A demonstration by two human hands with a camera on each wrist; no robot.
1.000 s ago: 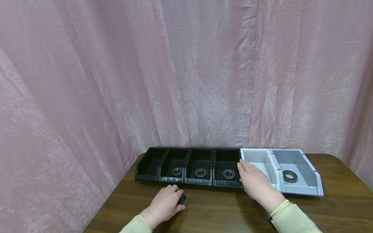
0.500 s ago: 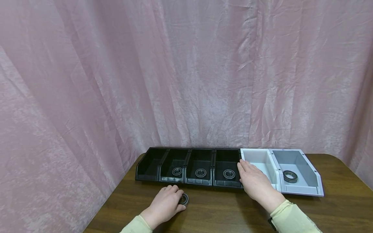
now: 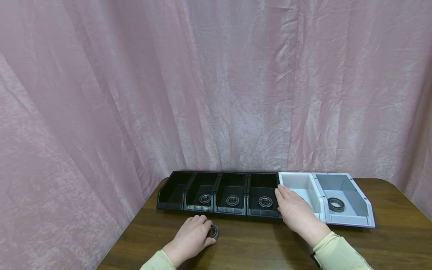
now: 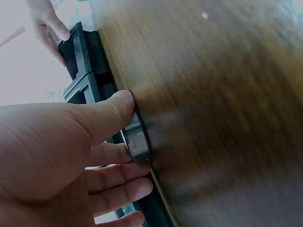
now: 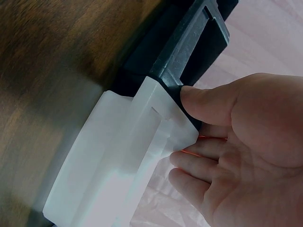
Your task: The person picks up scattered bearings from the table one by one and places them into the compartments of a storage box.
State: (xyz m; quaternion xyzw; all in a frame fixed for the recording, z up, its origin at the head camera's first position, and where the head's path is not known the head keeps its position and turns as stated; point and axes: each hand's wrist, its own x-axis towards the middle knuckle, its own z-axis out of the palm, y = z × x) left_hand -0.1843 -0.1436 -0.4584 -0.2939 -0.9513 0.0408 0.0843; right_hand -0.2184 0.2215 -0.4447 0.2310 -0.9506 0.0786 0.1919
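On the table, in front of the bins, my left hand [image 3: 191,237] pinches a ball bearing [image 3: 213,231] between thumb and fingers. In the left wrist view the bearing [image 4: 136,137] stands out edge-on, its shiny outer ring showing beneath the thumb, with the other fingers loosely spread. My right hand [image 3: 295,208] rests at the edge where a black bin [image 3: 263,180] meets the white bin [image 3: 297,180]. Its thumb touches the black edge in the right wrist view, and its relaxed fingers lie alongside the white bin [image 5: 118,161].
Several bins form one row along the back of the wooden table [image 3: 249,243]. One bearing each lies in three black bins, such as this bearing [image 3: 265,201], and another bearing [image 3: 336,204] in the grey bin [image 3: 351,221]. A pink curtain [image 3: 236,93] hangs behind.
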